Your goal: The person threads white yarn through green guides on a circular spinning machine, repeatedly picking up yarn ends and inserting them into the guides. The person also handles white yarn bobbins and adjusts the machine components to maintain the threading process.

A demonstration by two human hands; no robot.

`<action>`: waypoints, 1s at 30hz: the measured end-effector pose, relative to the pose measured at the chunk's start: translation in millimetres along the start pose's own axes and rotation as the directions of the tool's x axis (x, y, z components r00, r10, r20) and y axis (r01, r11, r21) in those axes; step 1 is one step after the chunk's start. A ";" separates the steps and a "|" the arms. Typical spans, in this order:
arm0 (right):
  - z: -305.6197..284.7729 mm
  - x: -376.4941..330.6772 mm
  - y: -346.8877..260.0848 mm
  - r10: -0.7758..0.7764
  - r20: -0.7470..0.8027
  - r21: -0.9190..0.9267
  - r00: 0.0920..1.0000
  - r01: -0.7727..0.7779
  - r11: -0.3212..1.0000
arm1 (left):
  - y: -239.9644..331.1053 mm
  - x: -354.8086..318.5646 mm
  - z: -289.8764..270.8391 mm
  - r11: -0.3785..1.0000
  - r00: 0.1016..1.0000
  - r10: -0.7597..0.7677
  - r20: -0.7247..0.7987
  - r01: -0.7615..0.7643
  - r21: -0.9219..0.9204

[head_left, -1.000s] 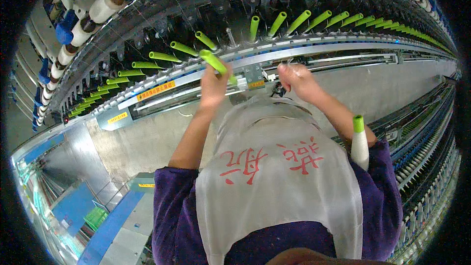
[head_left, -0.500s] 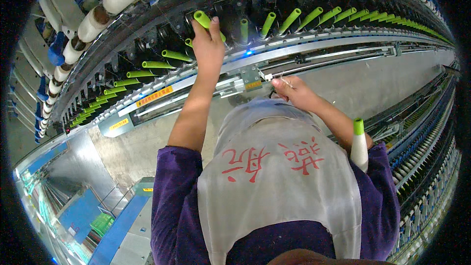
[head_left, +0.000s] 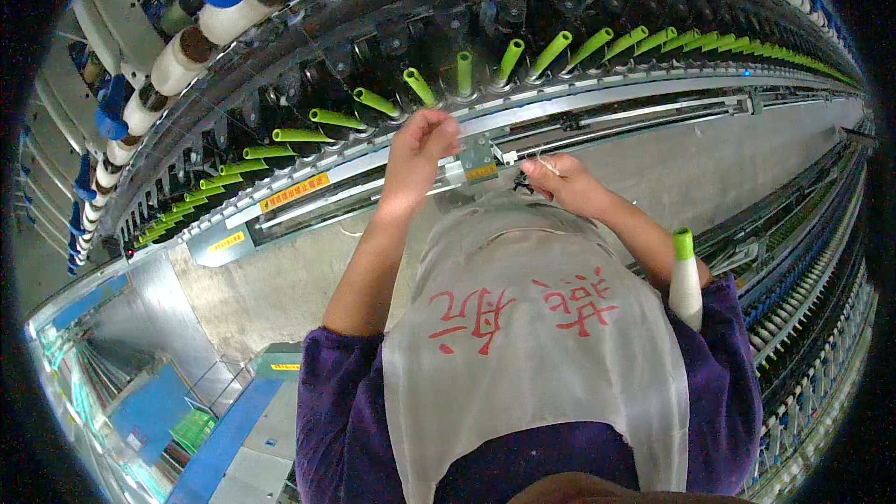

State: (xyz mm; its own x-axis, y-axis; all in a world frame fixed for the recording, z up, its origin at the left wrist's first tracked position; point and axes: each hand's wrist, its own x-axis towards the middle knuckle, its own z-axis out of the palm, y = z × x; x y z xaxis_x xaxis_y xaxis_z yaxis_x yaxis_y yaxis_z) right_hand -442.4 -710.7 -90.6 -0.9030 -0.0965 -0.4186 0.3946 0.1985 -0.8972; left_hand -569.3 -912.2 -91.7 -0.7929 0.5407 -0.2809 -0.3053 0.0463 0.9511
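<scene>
My left hand (head_left: 425, 151) is in front of the metal rail, its fingers curled and pressed together; whether a thread is between them cannot be made out. Just beyond it, a green bobbin tube (head_left: 420, 86) stands tilted on its spindle, apart from the fingers. My right hand (head_left: 563, 187) is closed near my waist, with a loose strand of white yarn (head_left: 546, 164) at its fingertips. A small dark thing (head_left: 523, 184) shows under those fingers, too small to name. Several more green tubes (head_left: 551, 53) line the spindles on both sides.
A silver rail (head_left: 597, 93) runs along the spinning frame, with a small bracket (head_left: 480, 159) by my hands. White yarn bobbins (head_left: 182, 54) hang at upper left. A yarn-wound green-topped tube (head_left: 685, 280) stands against my right arm. Another bobbin machine (head_left: 812, 280) stands at right.
My left hand has let go of the green tube and come back toward me, below the rail. That tube now stands in the row. My right hand has barely moved.
</scene>
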 end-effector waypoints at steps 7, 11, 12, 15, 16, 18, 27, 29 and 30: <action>13.0 16.4 -11.7 -0.037 0.106 -0.013 0.994 0.039 0.999 | 182.4 -148.7 56.0 0.209 0.765 0.611 -0.205 -0.406 -0.890; 18.2 19.7 -19.7 -0.119 0.172 -0.114 0.978 0.139 0.984 | 197.9 -162.1 45.3 0.356 0.757 0.637 0.148 -0.118 -0.927; 19.5 19.4 -20.4 -0.140 0.157 -0.104 0.978 0.158 0.982 | 203.6 -160.1 41.7 0.376 0.768 0.608 0.201 -0.056 -0.925; 21.6 17.2 -20.4 -0.160 0.151 -0.121 0.975 0.179 0.976 | 217.7 -146.6 38.6 0.442 0.733 0.558 0.389 0.134 -0.887; 23.3 16.6 -19.9 -0.143 0.151 -0.081 0.978 0.157 0.984 | 218.2 -144.6 49.2 0.320 0.750 0.612 0.250 0.054 -0.946; 25.5 16.5 -18.5 -0.101 0.150 -0.089 0.983 0.115 0.989 | 213.8 -144.4 90.9 -0.108 0.723 0.640 -0.259 -0.250 -0.962; 36.2 21.0 -13.9 -0.034 0.181 -0.062 0.983 0.046 0.997 | 197.8 -156.3 44.3 0.305 0.691 0.685 0.229 0.014 -0.952; 36.8 21.4 -13.8 -0.078 0.171 -0.081 0.982 0.093 0.992 | 196.4 -155.0 45.1 0.333 0.656 0.723 0.215 -0.058 -0.941; 37.0 21.1 -13.8 -0.068 0.169 -0.092 0.983 0.084 0.992 | 193.8 -150.6 47.6 0.312 0.606 0.774 0.185 -0.109 -0.944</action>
State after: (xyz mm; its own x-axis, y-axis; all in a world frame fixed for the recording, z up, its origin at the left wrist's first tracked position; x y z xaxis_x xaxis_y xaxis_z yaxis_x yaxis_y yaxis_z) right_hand -460.6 -751.5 -92.3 -0.8860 -0.2732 -0.3747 0.3001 0.2781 -0.9125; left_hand -484.0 -944.6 141.0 -0.6187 0.5191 0.5897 -0.5061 -0.8375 0.2061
